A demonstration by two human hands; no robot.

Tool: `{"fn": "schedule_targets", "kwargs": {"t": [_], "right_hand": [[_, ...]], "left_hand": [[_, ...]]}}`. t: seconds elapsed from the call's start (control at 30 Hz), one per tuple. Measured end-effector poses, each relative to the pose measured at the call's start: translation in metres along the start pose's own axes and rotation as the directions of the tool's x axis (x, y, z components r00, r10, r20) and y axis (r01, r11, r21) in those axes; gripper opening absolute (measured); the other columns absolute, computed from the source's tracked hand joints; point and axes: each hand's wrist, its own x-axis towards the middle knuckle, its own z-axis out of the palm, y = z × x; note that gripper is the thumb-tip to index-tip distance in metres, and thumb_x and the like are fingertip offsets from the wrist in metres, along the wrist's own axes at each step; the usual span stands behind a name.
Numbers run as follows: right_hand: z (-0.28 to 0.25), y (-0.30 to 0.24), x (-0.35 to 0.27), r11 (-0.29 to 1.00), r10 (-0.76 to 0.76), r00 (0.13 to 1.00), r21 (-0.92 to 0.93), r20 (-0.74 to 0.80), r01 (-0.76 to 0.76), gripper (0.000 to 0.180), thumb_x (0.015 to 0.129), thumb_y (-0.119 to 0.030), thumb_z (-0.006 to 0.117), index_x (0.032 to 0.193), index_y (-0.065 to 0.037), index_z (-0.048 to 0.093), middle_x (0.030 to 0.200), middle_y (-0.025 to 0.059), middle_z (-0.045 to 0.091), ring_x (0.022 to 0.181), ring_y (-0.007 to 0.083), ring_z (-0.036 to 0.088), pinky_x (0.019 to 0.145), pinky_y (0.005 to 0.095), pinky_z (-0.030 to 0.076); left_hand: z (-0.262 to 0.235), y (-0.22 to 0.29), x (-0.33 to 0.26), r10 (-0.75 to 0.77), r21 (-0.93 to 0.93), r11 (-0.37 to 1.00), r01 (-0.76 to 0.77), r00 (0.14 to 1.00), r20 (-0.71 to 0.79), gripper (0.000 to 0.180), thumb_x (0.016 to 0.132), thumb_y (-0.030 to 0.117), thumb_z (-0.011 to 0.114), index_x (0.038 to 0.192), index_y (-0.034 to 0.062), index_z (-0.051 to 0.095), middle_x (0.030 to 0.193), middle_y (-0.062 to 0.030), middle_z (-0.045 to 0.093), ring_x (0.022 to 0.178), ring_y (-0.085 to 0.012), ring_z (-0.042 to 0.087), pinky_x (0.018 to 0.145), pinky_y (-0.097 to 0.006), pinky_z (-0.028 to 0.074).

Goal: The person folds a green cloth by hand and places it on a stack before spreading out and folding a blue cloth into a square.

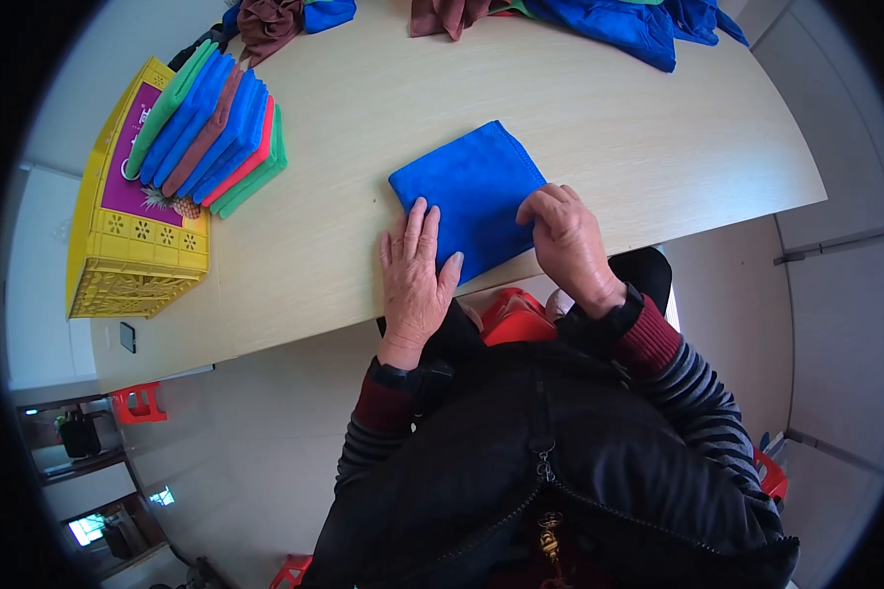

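A blue cloth [476, 187], folded into a rough square, lies on the table in front of me, with a stitched edge along its far right side. Flat on its left edge rests my left hand [415, 270], fingers stretched out and thumb apart. At the cloth's right edge my right hand [568, 240] is closed, its curled fingers against the fabric; the fingertips are partly hidden. To the left, a stack of folded cloths [211, 137] in green, blue, brown and red leans beside a yellow crate.
The yellow plastic crate [147, 240] stands at the table's left. Loose brown cloths [270, 25] and blue cloths [609, 34] lie along the far edge of the wooden table [658, 137]. A small dark flat object [128, 338] sits near the left corner. Below is a red stool [139, 402].
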Motion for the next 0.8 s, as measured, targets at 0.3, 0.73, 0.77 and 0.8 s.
{"fn": "schedule_targets", "kwargs": {"t": [0.3, 0.73, 0.77, 0.8], "right_hand": [[-0.004, -0.016, -0.025, 0.958, -0.246, 0.962, -0.121, 0.118, 0.26, 0.024, 0.081, 0.007, 0.061, 0.103, -0.001, 0.066, 0.105, 0.0134, 0.064, 0.1, 0.032, 0.06, 0.085, 0.04, 0.052], [0.002, -0.021, -0.028, 0.873, -0.323, 0.914, -0.294, 0.246, 0.388, 0.035, 0.082, -0.01, 0.063, 0.116, -0.002, 0.065, 0.11, 0.0088, 0.059, 0.105, 0.0251, 0.056, 0.095, 0.0368, 0.045], [0.003, -0.022, -0.027, 0.863, -0.323, 0.909, -0.312, 0.263, 0.397, 0.035, 0.083, -0.01, 0.063, 0.116, -0.002, 0.065, 0.109, 0.0085, 0.059, 0.105, 0.0247, 0.056, 0.095, 0.0365, 0.045], [0.003, -0.022, -0.026, 0.863, -0.323, 0.91, -0.313, 0.26, 0.396, 0.035, 0.083, -0.01, 0.063, 0.116, -0.002, 0.065, 0.109, 0.0085, 0.059, 0.105, 0.0247, 0.056, 0.095, 0.0365, 0.045]], "left_hand": [[0.001, 0.001, 0.0, -0.001, -0.001, 1.0, 0.001, 1.0, -0.008, 0.059, 0.103, 0.033, 0.052, 0.154, 0.0067, 0.039, 0.163, -0.0089, 0.033, 0.147, -0.0331, 0.036, 0.119, -0.056, 0.023], [0.001, 0.001, 0.001, 0.001, 0.0, 1.0, -0.001, 1.0, -0.014, 0.059, 0.101, 0.037, 0.055, 0.15, 0.0057, 0.044, 0.16, -0.0112, 0.036, 0.144, -0.0361, 0.037, 0.119, -0.058, 0.024], [0.0, 0.001, 0.002, 0.014, 0.014, 1.0, -0.014, 0.999, -0.031, 0.058, 0.101, 0.036, 0.055, 0.149, 0.0058, 0.045, 0.159, -0.0115, 0.037, 0.144, -0.0362, 0.037, 0.119, -0.059, 0.024], [-0.002, 0.001, 0.004, 0.028, 0.028, 0.999, -0.027, 0.998, -0.047, 0.056, 0.101, 0.036, 0.055, 0.148, 0.0058, 0.046, 0.158, -0.0119, 0.038, 0.144, -0.0362, 0.037, 0.119, -0.059, 0.024]]}}
